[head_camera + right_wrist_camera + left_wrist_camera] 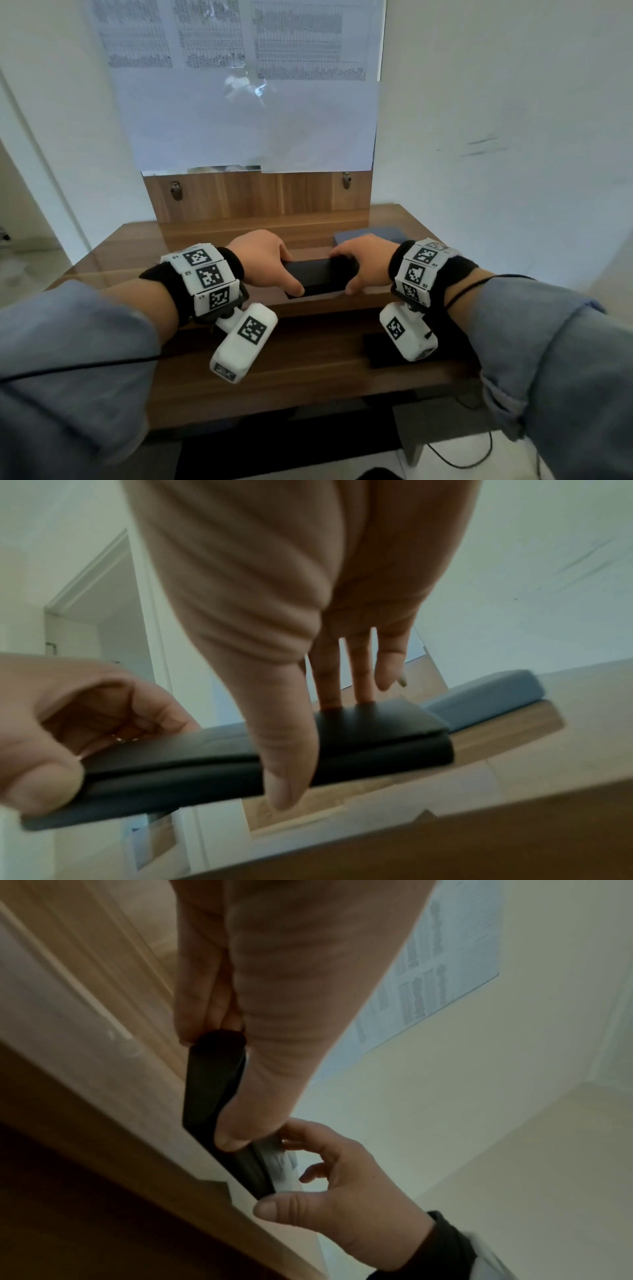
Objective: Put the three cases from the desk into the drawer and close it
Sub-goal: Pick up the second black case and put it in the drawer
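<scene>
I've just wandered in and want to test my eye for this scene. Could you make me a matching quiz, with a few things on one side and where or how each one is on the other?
Things:
1. black case
2. blue-grey case
3. printed sheets
4. drawer

Place or state:
A. pulled open
B. gripped at its ends by the left hand and right hand
C. lying on the desk, back right
D. stuck up behind the desk

Pairs: 1-B, 2-C, 3-D, 4-A
</scene>
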`<state>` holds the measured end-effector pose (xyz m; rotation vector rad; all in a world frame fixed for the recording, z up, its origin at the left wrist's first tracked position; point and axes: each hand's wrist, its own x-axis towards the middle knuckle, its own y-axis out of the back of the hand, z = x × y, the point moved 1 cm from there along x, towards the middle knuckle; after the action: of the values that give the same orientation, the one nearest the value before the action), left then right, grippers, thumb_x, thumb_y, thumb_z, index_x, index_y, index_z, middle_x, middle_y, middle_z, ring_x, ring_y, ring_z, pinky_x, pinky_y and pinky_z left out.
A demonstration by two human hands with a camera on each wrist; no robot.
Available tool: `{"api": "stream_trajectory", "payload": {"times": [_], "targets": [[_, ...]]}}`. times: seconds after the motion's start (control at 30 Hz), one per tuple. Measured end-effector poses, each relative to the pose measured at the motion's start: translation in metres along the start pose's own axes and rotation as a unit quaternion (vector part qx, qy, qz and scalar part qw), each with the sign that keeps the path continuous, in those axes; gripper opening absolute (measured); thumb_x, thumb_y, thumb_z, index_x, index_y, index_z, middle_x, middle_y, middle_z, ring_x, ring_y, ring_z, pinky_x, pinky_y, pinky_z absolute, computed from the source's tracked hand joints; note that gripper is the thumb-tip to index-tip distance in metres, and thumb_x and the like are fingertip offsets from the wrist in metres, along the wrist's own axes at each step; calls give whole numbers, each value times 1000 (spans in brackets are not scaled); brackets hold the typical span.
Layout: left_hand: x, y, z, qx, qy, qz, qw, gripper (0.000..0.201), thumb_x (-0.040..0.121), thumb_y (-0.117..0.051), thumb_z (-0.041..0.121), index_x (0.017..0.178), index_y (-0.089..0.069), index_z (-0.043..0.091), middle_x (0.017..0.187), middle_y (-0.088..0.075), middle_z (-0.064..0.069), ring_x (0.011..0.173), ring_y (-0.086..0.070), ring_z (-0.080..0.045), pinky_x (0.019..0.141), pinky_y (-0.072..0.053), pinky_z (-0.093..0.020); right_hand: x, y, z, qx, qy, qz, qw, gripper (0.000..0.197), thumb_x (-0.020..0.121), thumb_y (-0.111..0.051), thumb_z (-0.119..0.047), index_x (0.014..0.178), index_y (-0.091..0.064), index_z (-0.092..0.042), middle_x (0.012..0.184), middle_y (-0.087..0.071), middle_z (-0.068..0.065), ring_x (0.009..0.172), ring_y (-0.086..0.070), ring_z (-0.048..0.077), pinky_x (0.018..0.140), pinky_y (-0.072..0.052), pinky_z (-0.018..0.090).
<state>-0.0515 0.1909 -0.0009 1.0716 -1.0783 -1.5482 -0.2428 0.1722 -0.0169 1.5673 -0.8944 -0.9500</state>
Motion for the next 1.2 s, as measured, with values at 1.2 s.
{"api": "stream_trajectory", "payload": {"times": [1.2], "targets": [[50,-148,110,62,-90,-268,957,50,67,-81,48,101,-67,16,96,-65,2,83,-60,-14,84,-56,-33,-56,-61,97,-35,-59,-257,964,62,74,-79,-26,130,-55,-18,128,-60,3,114,-60,23,96,-52,37]]}}
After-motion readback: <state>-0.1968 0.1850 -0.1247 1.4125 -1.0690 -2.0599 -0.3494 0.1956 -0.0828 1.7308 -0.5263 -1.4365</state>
